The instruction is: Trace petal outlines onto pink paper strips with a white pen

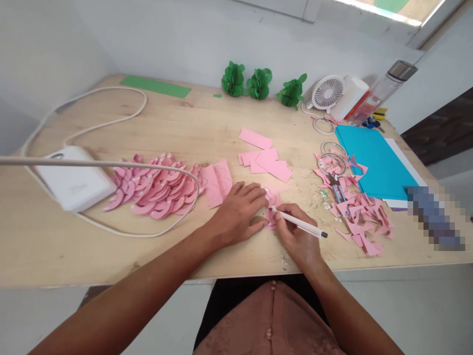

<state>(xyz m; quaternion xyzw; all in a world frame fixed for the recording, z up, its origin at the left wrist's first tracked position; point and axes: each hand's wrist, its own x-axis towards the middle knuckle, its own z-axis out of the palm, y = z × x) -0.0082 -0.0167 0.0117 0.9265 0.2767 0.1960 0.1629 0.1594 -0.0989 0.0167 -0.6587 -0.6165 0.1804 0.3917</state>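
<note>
My right hand (299,234) is closed around a white pen (301,223), its tip down on a small piece of pink paper (272,197). Curved lines show on that paper, partly covered by my fingers. Flat beside it, my left hand (242,209) rests with fingers stretched out, the fingertips at the paper's left edge. Just left of that hand lie pink paper pieces with drawn outlines (218,182). Beyond both hands are several plain pink rectangles (264,160), loosely overlapping. A heap of cut pink petal shapes (162,187) spreads further left.
A white power bank (77,180) with a looping white cable sits at left. Pink scraps (365,222), scissors (337,186) and tape rolls (333,162) lie at right, near a blue folder (380,162). Green paper shapes (259,84), a small fan (328,92) and a bottle (384,91) stand behind.
</note>
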